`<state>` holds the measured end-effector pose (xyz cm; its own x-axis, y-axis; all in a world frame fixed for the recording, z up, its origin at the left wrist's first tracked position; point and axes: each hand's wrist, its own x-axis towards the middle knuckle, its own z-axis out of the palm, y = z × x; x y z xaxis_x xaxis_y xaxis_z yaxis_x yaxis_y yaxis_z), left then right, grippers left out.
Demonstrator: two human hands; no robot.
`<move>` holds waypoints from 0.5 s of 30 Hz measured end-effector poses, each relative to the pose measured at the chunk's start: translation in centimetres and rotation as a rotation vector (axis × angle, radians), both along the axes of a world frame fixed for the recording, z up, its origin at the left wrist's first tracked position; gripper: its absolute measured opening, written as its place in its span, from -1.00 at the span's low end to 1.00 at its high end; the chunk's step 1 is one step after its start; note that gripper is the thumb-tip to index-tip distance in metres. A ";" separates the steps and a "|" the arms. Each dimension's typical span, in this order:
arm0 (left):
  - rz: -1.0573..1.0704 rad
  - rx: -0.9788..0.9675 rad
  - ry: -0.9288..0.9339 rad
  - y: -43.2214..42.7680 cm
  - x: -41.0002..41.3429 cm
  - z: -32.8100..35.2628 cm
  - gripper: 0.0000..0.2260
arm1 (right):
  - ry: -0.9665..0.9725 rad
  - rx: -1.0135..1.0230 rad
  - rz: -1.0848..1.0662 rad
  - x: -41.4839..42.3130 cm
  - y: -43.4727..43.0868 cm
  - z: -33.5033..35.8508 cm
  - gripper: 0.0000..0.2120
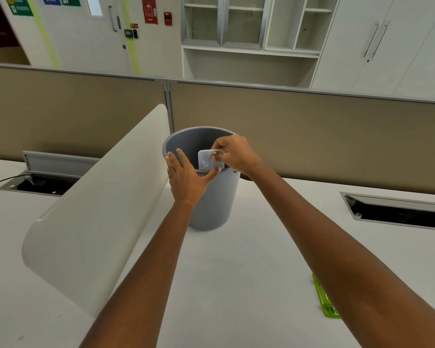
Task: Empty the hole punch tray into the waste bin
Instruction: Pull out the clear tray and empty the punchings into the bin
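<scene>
A grey waste bin (212, 207) stands on the white desk, straight ahead. My right hand (236, 153) holds a small clear plastic hole punch tray (207, 160) upright over the bin's mouth, gripping it by its top edge. My left hand (186, 175) lies flat with spread fingers on the bin's near rim, its thumb touching the tray's lower edge. The green hole punch body (324, 301) lies on the desk at the lower right, partly hidden behind my right forearm. The inside of the bin is mostly hidden.
A curved white divider panel (96, 209) rises on the left of the bin. Open cable hatches sit in the white desk (236, 285) at left (35, 183) and right (397, 212). A beige partition wall (312, 136) runs behind the bin.
</scene>
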<state>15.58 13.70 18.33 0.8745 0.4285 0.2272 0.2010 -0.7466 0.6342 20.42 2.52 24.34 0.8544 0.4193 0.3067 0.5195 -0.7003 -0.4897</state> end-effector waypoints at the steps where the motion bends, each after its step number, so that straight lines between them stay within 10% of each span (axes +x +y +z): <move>1: -0.001 -0.002 0.002 0.0 0.0 0.0 -0.04 | -0.041 0.008 -0.012 0.0 -0.1 -0.1 -0.82; 6: 0.001 -0.005 0.003 0.0 0.0 0.0 -0.04 | 0.005 0.099 -0.029 0.0 -0.2 -0.3 -0.83; 15: 0.009 0.010 0.015 -0.1 0.1 0.0 -0.06 | 0.484 0.894 -0.225 -0.8 -0.9 0.0 -0.81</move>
<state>15.69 13.65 18.32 0.8741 0.4337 0.2188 0.2167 -0.7512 0.6235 19.63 1.58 24.32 0.9992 0.0239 0.0307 0.0316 -0.0361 -0.9988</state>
